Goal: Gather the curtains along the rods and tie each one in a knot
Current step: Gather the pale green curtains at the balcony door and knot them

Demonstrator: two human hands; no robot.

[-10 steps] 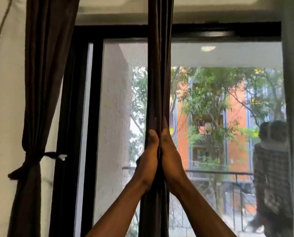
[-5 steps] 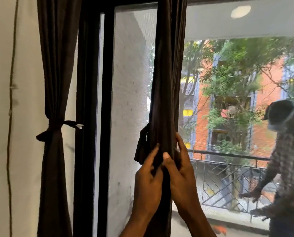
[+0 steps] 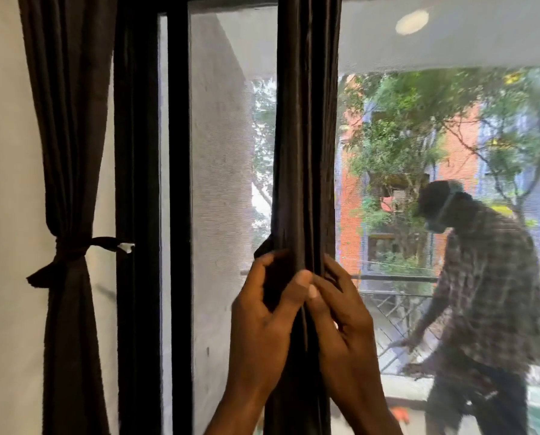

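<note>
Your hands have closed in on the middle curtain (image 3: pixel 306 136) since half a second ago: then the fingers reached up its folds, now your left hand (image 3: pixel 259 318) has curled round the bundle's left edge and the two thumbs have met on its front. Your left fingers (image 3: pixel 267 262) hook over the left side of the gathered cloth, knuckles towards you, and the thumb lies across the front, so that hand grips the curtain. Your right hand (image 3: pixel 344 328) holds the other side: its thumb tip presses the cloth right against the left thumb, and its fingers (image 3: pixel 333 271) lie close together up the right edge. Just above your left knuckles a small dark flap (image 3: pixel 263 248) of fabric sticks out to the left; you cannot tell what it is joined to. The curtain itself hangs straight down as a narrow bunch between your hands, in front of the screened pane (image 3: pixel 224 183), running out of view at top and bottom. Further left, past the black window frame (image 3: pixel 137 183), a second curtain (image 3: pixel 71 105) hangs against the white wall (image 3: pixel 2 152), already cinched at its waist by a dark tie (image 3: pixel 72 251) with a loose end pointing right. Beyond the screen a person in a checked shirt (image 3: pixel 491 277) bends forward on the balcony, nearer the curtain than before, by a metal railing (image 3: pixel 397 279). Trees (image 3: pixel 397 136) and a brick-red building (image 3: pixel 351 215) fill the distance
</note>
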